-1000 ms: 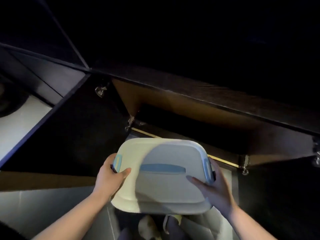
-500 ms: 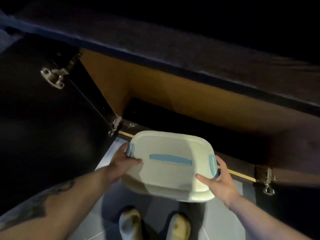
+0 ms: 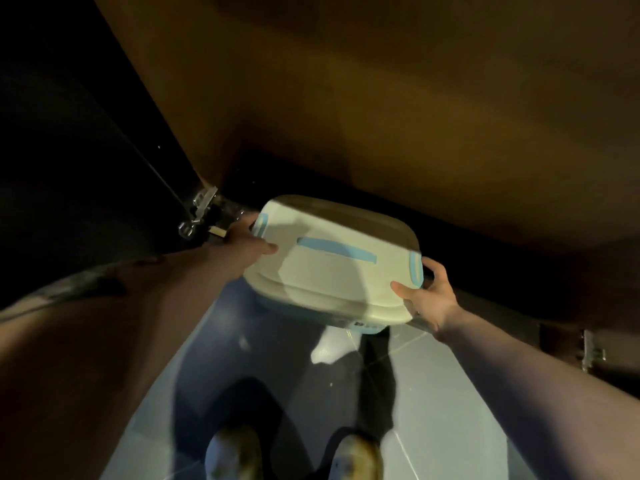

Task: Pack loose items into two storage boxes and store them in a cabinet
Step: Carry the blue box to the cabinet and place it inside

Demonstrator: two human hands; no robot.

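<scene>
Storing is the step in hand: a lidded storage box (image 3: 332,261), pale with blue clasps at both ends and a blue handle strip across the lid, is held in the air at the mouth of the open cabinet (image 3: 381,116), its far edge level with the cabinet's front lip and its near edge over the tiled floor (image 3: 450,410). The left hand (image 3: 247,242) grips the box's left end, thumb laid across the lid and the other fingers curled under the rim, out of sight. The right hand (image 3: 427,294) holds the right end beside the clasp, thumb on the lid's corner, fingers wrapped round the side. The box sits slightly tilted, left end higher. The cabinet interior beyond the box is dark; whether anything already stands inside cannot be told. A door hinge (image 3: 199,211) shows just left of the box, close to the left knuckles. Judged from this, packing of this box is finished, since the lid is on. The next move calls for levelling the box, clearing the hinge, and sliding it forward onto the cabinet floor before either hand lets go.
</scene>
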